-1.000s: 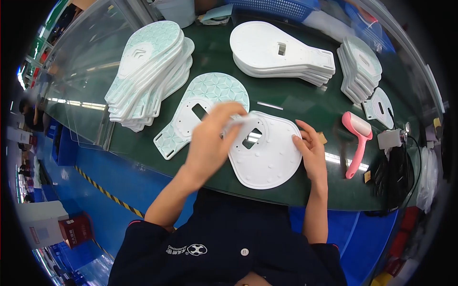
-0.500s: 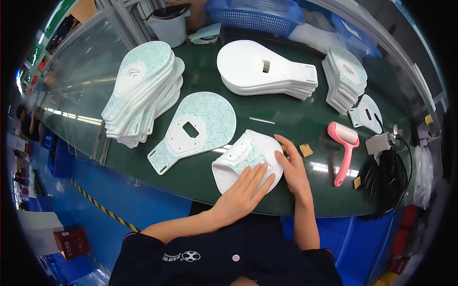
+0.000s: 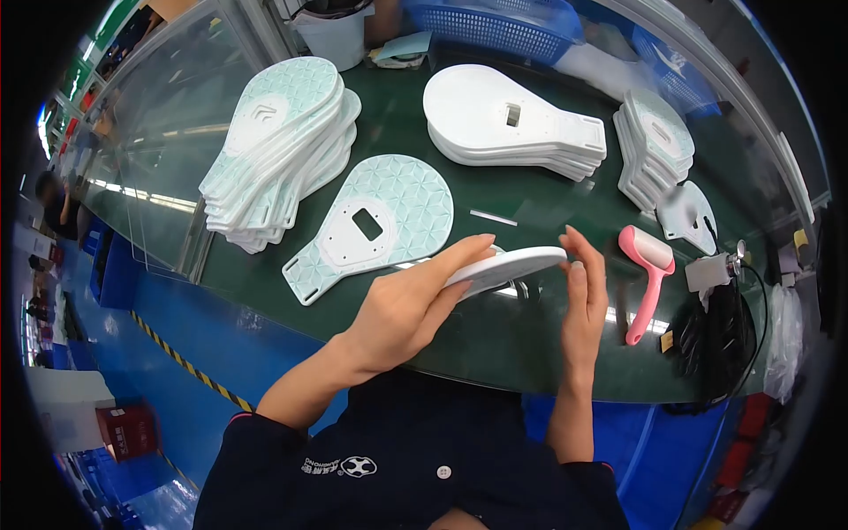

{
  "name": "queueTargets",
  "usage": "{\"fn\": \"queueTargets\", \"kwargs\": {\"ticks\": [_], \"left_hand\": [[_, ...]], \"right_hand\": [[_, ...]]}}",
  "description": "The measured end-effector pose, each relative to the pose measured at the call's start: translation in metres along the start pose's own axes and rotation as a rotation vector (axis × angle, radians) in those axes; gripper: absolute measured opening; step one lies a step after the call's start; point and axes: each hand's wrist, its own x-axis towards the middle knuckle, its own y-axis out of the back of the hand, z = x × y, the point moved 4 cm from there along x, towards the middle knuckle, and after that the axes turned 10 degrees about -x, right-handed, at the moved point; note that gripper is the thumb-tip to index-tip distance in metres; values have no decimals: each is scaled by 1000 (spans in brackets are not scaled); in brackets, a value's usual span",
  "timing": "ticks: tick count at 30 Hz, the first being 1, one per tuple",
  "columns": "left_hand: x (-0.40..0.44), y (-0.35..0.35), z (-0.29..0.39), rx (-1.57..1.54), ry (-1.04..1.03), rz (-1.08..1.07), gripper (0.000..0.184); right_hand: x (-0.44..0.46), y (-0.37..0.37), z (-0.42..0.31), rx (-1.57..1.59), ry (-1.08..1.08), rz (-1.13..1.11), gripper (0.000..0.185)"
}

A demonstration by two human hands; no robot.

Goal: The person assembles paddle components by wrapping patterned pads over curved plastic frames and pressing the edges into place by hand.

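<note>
White held plate (image 3: 510,266), mint star-patterned panel (image 3: 405,205), dark green tabletop (image 3: 521,196), pink roller (image 3: 653,287)

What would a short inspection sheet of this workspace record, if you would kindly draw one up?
Surface: green tabletop, glossy, reflecting light.
Work pieces: white panel held tilted, nearly edge-on; patterned panel lying beside it; left stack, middle stack and right stack beyond.
Clutter: pink-handled roller; thin white strip.
Hands: left hand grips the white panel; right hand at its other end, contact unclear.
Cables: black cable curving near the table's right side.
Surroundings: blue basket behind; striped floor tape at left.
</note>
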Motion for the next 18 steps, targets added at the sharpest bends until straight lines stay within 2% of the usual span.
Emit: {"fn": "queueTargets", "kwargs": {"ticks": [2, 3, 8, 10, 14, 18], "left_hand": [[1, 4, 6, -64, 8, -15, 46], [2, 5, 10, -55, -25, -37, 47], [2, 10, 21, -17, -80, -61, 48], [2, 11, 21, -36, -58, -56, 47], [2, 15, 22, -58, -20, -66, 43], [-5, 12, 10, -33, -44, -119, 45]], "right_hand": [[-3, 2, -19, -117, 244, -3, 40], [-5, 1, -24, -47, 208, -49, 47], [-9, -2, -44, 2, 263, -149, 53], [-9, -4, -48, -126, 306, -197, 55], [-7, -7, -53, -126, 316, -221, 56], [-5, -8, -55, -290, 306, -330, 45]]}}
